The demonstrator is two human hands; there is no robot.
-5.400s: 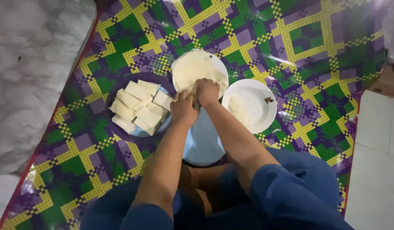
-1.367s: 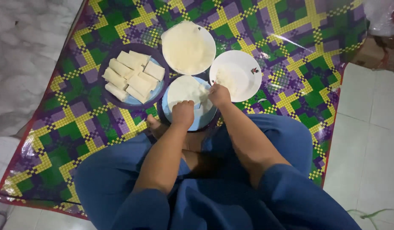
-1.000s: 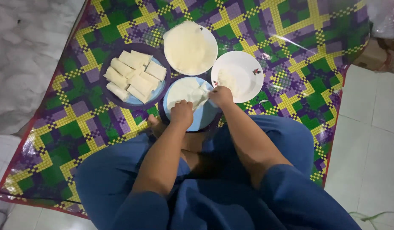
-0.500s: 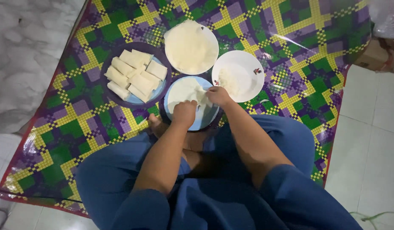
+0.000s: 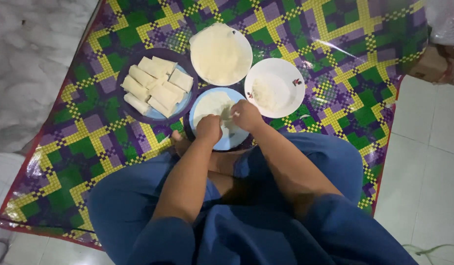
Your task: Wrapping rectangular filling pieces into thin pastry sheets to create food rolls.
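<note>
At far left a grey-white mottled stone surface [image 5: 35, 64] borders a woven plastic mat in purple, green and yellow checks [image 5: 104, 142], whose red-trimmed edge runs out of frame at the lower left. On the mat sits a dark round plate carrying pale rectangular folded rolls [image 5: 155, 90]; the rolls overlap, so an exact count is not possible.

At centre, a light-blue round plate [image 5: 203, 105] holds a thin, pale, soft wrapper sheet [image 5: 214, 104]. The left hand [image 5: 208, 128] rests on the near part of this plate, fingers curled down onto the sheet; the fingertips are hidden beneath the knuckles, and whether they pinch the sheet cannot be determined. The right hand [image 5: 246, 116] is just beside it, also curled onto the sheet, and appears to nip a fold at its edge. Both hands cover much of the plate, so any contents under them are hidden.

Behind it stands a round stack of flat cream wrappers [image 5: 220, 54]. To the right, a white round plate with a small rim motif [image 5: 275, 88] bears a pale, indistinct heap. Blue-trousered crossed legs [image 5: 310, 162] fill the foreground. White floor tiles [image 5: 428, 162] lie at right; objects in the top right corner are cut off and unidentifiable.
</note>
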